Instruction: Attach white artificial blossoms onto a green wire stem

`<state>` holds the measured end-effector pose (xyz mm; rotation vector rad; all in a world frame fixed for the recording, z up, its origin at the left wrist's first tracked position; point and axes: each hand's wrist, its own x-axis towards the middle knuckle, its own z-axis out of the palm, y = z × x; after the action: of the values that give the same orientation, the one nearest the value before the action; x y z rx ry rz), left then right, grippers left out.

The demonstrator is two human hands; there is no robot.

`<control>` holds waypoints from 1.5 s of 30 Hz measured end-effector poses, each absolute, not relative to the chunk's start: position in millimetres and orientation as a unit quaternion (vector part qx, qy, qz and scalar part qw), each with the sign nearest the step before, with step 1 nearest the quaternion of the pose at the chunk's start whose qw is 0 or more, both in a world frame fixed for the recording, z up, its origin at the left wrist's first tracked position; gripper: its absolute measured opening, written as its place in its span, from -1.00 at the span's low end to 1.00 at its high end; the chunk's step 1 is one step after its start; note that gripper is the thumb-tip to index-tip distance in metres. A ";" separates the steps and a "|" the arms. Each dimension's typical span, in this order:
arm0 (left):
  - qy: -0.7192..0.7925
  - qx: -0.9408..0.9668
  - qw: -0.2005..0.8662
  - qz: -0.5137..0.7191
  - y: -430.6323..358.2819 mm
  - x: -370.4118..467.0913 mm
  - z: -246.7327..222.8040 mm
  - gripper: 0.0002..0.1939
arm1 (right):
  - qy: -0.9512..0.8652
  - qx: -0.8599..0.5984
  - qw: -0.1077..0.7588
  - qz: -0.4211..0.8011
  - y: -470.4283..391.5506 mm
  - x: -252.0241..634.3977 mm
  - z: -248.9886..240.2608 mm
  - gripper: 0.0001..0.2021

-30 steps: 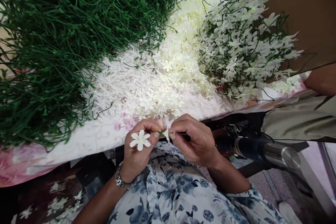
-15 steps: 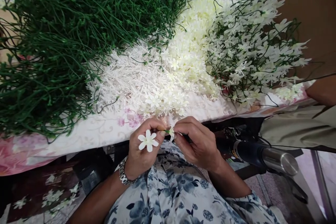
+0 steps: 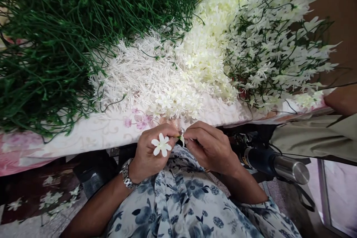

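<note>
My left hand [image 3: 152,152], with a watch at the wrist, is closed on a green stem; a white six-petalled flower [image 3: 161,145] sticks out over its back. Close beside it, my right hand [image 3: 209,147] pinches a small white blossom [image 3: 182,139] at the stem's tip, between the two hands. Both hands are just in front of the cloth-covered table edge. Beyond them lie loose white blossoms [image 3: 178,100], a heap of thin white pieces [image 3: 136,74] and a pile of pale yellow blossoms [image 3: 209,41].
Green stems [image 3: 92,11] are heaped at the left, and assembled white flowers [image 3: 267,52] at the right. A dark bottle with a steel cap [image 3: 290,169] lies below the table edge at the right. Another person's arm [image 3: 341,100] shows at the right edge. Fallen flowers [image 3: 51,199] lie lower left.
The view has shifted slightly. The small blossom between my fingers is now more covered, and my two hands are a little closer together at the stem tip.
</note>
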<state>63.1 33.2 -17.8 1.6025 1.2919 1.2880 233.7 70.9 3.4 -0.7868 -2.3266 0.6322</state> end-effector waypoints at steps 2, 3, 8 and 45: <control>0.488 0.627 0.340 0.503 33.5 63.6 -18.9 -0.88 | -0.876 -0.295 0.290 0.248 71.5 234.2 2.8 -0.90; 0.482 0.631 0.337 0.506 33.6 63.7 -19.7 -0.88 | -0.875 -0.295 0.288 0.252 71.6 234.5 2.2 -0.90; 0.458 0.657 0.330 0.499 33.3 63.7 -25.3 -0.85 | -0.874 -0.295 0.283 0.263 71.0 236.7 -2.7 -0.89; 0.525 0.572 0.407 0.481 29.5 59.1 -15.4 -0.90 | -0.877 -0.293 0.294 0.241 70.7 229.3 2.3 -0.90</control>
<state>59.1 29.5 -15.4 1.4416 1.3226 1.2135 229.3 70.7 2.3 -0.7813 -2.3363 0.6409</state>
